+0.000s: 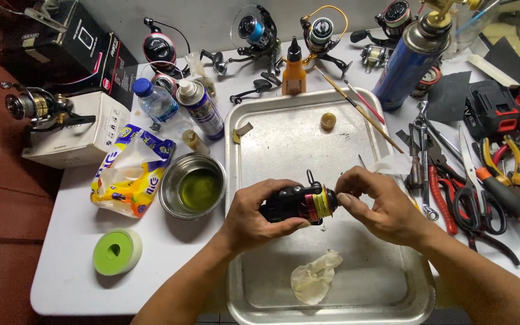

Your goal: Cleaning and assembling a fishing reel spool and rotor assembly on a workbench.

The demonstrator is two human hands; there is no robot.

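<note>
My left hand (254, 213) grips a black and red fishing reel (296, 203) over the metal tray (242, 289). The reel's spool, wound with yellow-green line, points right. The fingertips of my right hand (380, 201) pinch the spool's front end. A crumpled whitish cloth (315, 278) lies in the tray below my hands. A small round amber cap (328, 121) rests near the tray's far edge.
A steel bowl of greenish oil (192, 185) stands left of the tray, with a yellow bag (130, 171), spray can (201, 108) and green tape roll (117, 251). Pliers, scissors and wrenches (476, 186) lie on the right. Other reels (257, 33) and a blue gas canister (410, 60) stand behind.
</note>
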